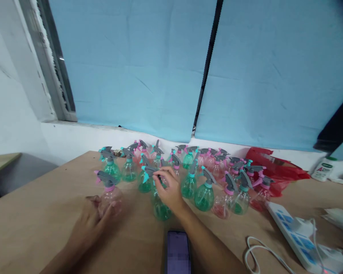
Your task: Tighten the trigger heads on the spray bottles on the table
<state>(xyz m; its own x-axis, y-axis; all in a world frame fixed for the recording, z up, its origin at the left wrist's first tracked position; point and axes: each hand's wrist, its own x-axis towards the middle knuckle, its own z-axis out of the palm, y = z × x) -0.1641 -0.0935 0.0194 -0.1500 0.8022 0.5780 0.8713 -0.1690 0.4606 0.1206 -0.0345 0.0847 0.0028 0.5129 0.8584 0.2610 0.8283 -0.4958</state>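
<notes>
A clear pink spray bottle (113,198) with a grey and pink trigger head stands on the left of the table. My left hand (89,220) grips its round body low down, thumb on the near side and fingers at the left. In the middle, my right hand (169,189) pinches the grey trigger head of a clear green spray bottle (161,210), covering part of its neck. Close behind my right hand are another green spray bottle (145,184) and a pink-collared one, partly hidden. Several more pink and green spray bottles stand across the table behind and to the right.
A phone (177,251) lies at the near edge below my right forearm. To the right are a white power strip (294,238) with plugs and a white cable (263,247). A red plastic bag (282,173) and a white bottle (323,169) sit near the back wall.
</notes>
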